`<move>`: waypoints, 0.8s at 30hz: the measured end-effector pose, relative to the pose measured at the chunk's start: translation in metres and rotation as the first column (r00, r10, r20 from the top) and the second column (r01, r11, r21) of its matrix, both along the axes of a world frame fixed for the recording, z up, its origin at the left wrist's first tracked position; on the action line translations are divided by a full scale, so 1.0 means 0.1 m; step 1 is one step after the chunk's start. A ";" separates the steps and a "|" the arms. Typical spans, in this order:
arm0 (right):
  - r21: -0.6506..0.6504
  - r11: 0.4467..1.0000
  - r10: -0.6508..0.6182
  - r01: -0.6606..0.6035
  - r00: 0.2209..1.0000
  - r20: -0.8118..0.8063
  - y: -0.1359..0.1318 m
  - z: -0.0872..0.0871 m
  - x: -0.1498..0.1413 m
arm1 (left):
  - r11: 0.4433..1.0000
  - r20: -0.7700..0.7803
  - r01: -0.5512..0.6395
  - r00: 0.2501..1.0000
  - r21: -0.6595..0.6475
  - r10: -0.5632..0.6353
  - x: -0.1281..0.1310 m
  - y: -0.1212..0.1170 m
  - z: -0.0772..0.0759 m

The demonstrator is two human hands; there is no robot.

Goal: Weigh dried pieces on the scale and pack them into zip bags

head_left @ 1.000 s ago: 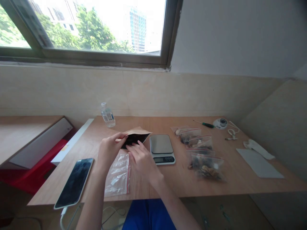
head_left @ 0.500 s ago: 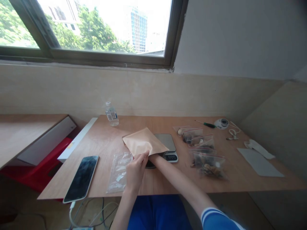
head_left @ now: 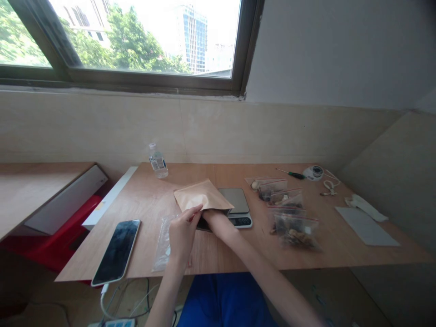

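Note:
My left hand [head_left: 184, 229] pinches the near edge of a tan paper bag [head_left: 202, 193] between thumb and fingers. The bag lies tilted over the table with its mouth toward me. Into that mouth reaches my right hand [head_left: 214, 220]; its fingers are hidden inside the bag, so what they hold does not show. Just right of the bag is a kitchen scale [head_left: 238, 202] with a steel top and a dark display. A clear plastic bag [head_left: 163, 247] lies flat under and beside my left hand.
Several zip bags [head_left: 296, 231] of dried pieces lie at the right. A phone [head_left: 117, 252] with a cable is at the left edge, a water bottle [head_left: 158, 161] at the back. Far right are a screwdriver [head_left: 294, 174], a white camera [head_left: 313, 172] and white paper [head_left: 368, 227].
My right hand has drawn partly back out of the bag, showing more of its wrist. My left hand and the bag's near edge have shifted slightly left.

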State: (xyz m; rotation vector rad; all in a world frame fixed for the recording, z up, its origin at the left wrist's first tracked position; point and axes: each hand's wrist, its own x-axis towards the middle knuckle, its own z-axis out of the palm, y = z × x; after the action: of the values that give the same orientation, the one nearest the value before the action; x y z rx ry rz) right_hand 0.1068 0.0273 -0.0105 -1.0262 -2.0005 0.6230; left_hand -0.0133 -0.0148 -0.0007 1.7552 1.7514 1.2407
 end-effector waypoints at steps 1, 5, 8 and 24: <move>-0.003 1.000 0.029 -0.029 0.998 0.052 -0.04 0.01 0.06 | 1.000 -0.002 0.000 1.000 -0.009 0.000 -0.02 0.01 0.04; 0.068 0.993 0.065 -0.092 0.942 0.328 -0.18 0.10 0.27 | 0.999 0.002 0.003 1.000 -0.040 -0.003 -0.06 0.10 0.17; 0.158 0.984 0.020 -0.084 0.929 0.369 -0.19 0.19 0.33 | 0.998 0.030 0.023 0.999 -0.053 -0.022 -0.08 0.19 0.23; 0.094 0.994 -0.026 0.058 0.950 -0.312 -0.12 0.20 0.51 | 0.999 -0.069 -0.043 0.997 -0.031 0.041 -0.07 0.49 0.43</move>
State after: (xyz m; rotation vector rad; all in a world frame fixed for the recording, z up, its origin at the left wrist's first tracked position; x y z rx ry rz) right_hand 0.1580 0.0150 0.0095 -0.8488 -1.7118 0.6112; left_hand -0.0205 0.0338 0.0418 1.7699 1.8453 1.1754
